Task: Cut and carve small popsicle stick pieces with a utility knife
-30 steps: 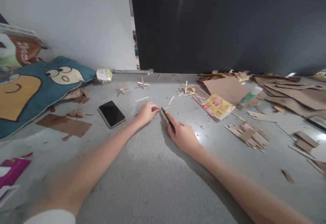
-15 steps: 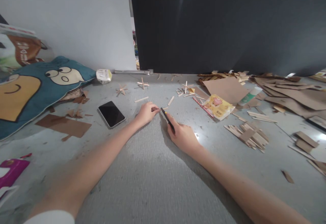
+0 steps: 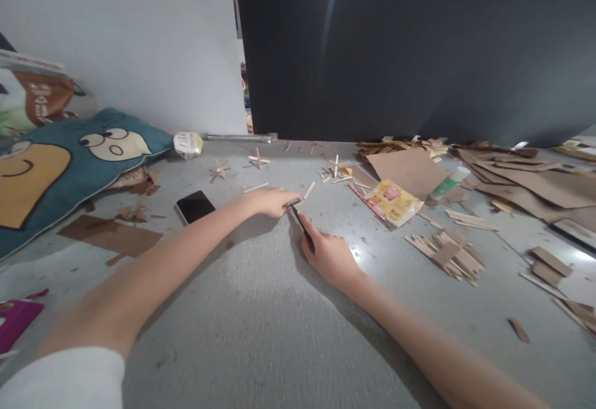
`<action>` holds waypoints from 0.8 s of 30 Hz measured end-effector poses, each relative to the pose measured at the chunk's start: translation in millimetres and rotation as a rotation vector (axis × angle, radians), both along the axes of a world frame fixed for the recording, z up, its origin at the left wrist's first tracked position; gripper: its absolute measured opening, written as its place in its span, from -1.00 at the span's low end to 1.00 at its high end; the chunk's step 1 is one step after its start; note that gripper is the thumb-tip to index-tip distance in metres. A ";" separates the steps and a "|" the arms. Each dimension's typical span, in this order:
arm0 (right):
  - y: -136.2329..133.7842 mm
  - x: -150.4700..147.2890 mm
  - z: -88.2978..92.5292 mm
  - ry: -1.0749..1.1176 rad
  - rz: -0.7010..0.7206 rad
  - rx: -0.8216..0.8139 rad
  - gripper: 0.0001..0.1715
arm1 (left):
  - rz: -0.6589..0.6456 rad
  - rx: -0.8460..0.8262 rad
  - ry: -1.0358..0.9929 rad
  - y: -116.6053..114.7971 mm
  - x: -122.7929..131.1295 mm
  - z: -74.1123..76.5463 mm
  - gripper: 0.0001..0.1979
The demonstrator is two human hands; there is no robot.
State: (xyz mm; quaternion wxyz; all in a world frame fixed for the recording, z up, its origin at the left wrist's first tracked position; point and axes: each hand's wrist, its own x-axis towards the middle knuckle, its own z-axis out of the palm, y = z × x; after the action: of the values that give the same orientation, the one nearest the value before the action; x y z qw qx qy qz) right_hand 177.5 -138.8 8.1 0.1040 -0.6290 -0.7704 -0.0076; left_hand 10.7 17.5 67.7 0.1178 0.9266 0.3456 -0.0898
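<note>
Black with a touch of yellow near its front end, a slim tool is sitting in the right hand, which is grasping it with the fingers wrapped round and the front end pointing forward and leftward. Right at that front end, the left hand is bending its fingers downward; whether they are pinching anything I cannot tell, since the back of the hand is hiding it. Just beyond the tool's tip, a short wooden stick is lying flat on the grey tabletop, and another wooden stick is lying just behind the left hand. Farther ahead of the grip, two star-shaped stick pieces are resting to the left, while a small stick assembly is standing slightly to the right. To the right of the grip, a yellow packet is lying beside a red striped strip, and nearer the right forearm a bundle of sticks is spreading under a brown band. Left of the grip, a phone is showing partly behind the left forearm.
</note>
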 end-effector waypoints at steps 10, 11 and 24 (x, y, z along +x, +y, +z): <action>1.3 1.6 -1.3 0.018 0.051 0.027 -0.33 | 0.022 0.057 -0.013 0.9 2.4 3.9 -0.59; 1.9 2.6 -1.9 0.023 0.059 0.035 -0.33 | 0.026 0.055 -0.028 2.1 1.6 3.5 -0.60; 12.4 17.9 -3.4 0.063 0.147 0.056 -0.32 | -0.101 -0.118 -0.180 12.1 -10.7 -4.1 -0.46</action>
State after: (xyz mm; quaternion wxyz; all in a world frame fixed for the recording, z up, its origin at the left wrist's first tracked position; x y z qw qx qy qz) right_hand 195.4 -126.4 4.8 0.1457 -0.5677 -0.8102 -0.0017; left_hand 0.0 29.5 63.6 0.1979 0.9386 0.2809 -0.0323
